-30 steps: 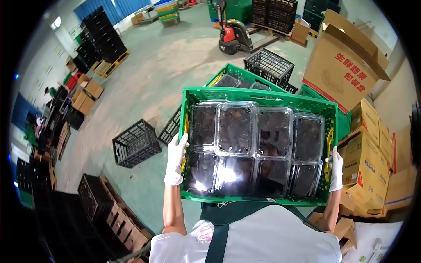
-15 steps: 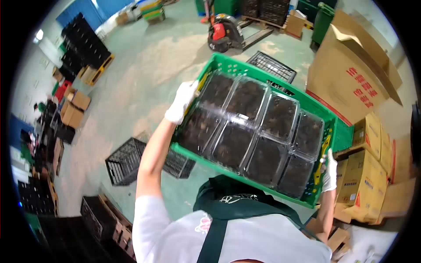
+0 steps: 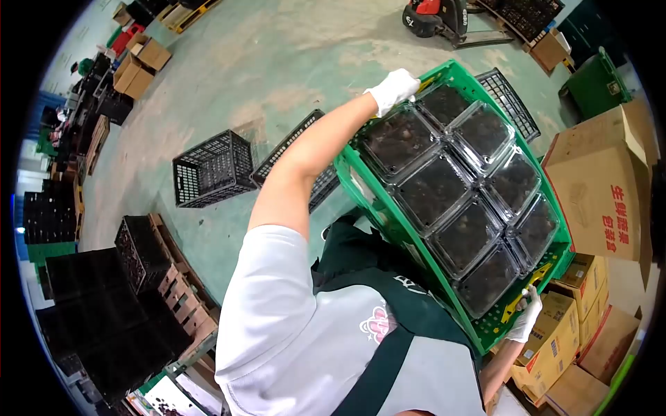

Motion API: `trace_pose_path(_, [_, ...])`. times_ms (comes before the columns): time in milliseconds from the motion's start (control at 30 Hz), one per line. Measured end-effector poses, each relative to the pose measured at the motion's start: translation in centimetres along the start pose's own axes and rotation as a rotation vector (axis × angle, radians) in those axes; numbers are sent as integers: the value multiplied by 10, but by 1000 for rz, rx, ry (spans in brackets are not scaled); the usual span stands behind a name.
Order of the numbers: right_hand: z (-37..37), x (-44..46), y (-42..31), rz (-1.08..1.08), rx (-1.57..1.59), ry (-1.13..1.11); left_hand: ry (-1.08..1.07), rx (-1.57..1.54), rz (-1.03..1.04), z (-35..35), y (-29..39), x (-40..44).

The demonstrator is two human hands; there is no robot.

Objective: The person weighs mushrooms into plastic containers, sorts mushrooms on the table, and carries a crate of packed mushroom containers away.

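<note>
A green plastic crate (image 3: 494,333) is held up in front of my body, slanting from upper left to lower right. Inside it stand several clear lidded plastic boxes (image 3: 438,191) with dark brown contents I cannot make out. My white-gloved left hand (image 3: 395,91) is closed around the yellow handle at the crate's far end. At the near right end, my gloved right hand (image 3: 525,315) grips the other yellow handle (image 3: 513,305). The fingers of both hands are partly hidden by the crate's rim.
Black crates (image 3: 214,170) lie on the floor at left; another (image 3: 510,104) is behind the green crate. Dark stacked crates (image 3: 104,305) and a wooden pallet (image 3: 184,298) are lower left. Cartons (image 3: 590,187) crowd the right. A pallet jack (image 3: 451,21) stands at the back.
My view has turned, and the floor crates and pallet jack appear shifted. The green crate now slants more steeply and sits farther right in view, still in both hands.
</note>
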State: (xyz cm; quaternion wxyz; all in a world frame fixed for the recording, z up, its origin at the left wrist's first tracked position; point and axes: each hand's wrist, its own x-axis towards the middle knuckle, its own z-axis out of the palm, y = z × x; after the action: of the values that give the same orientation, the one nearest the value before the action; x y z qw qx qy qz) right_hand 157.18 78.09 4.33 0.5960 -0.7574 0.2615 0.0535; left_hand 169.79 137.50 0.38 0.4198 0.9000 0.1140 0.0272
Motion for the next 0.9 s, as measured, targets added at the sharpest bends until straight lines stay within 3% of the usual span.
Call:
trace_pose_path(133, [-1,5,0,14,25,-24,-39,-210,-278,-11,21,-6])
trace_pose_path(167, [-4,4,3,3,15,-21,-15,-145,-181,4,1,15])
trace_pose_path(267, [-1,10,1,34,-41,59,-45,-174,-238,-1,10,12])
trace_pose_path(300, [7,1,-3,43,-17,96,31,-102,-193,7,6,20])
trace_pose_path(433, [-2,5,7,42,-17,65,-60,-127,-167,-13,27,5])
trace_pose_path(500, [-12,15,17,74,-90,96,3,-150,-206,-10,31,-7])
trace_pose_path(600, [-20,15,23,94,-45,94,20,-197,-118,-20,42,-24])
trace_pose_path(700, [-11,6,18,109,-42,172,-95,-219,9,-36,57,-20])
trace_pose_path(767, [-25,15,22,151,-70,90,-65,-132,17,-20,45,-4])
trace_pose_path(800, [-6,5,9,151,-104,170,-8,-208,-87,-8,29,2])
trace_pose_path(833, [11,-2,1,157,-128,252,-159,-312,-107,-18,25,4])
trace_pose_path(900, [-17,20,24,143,-169,210,-222,-326,-221,-22,30,6])
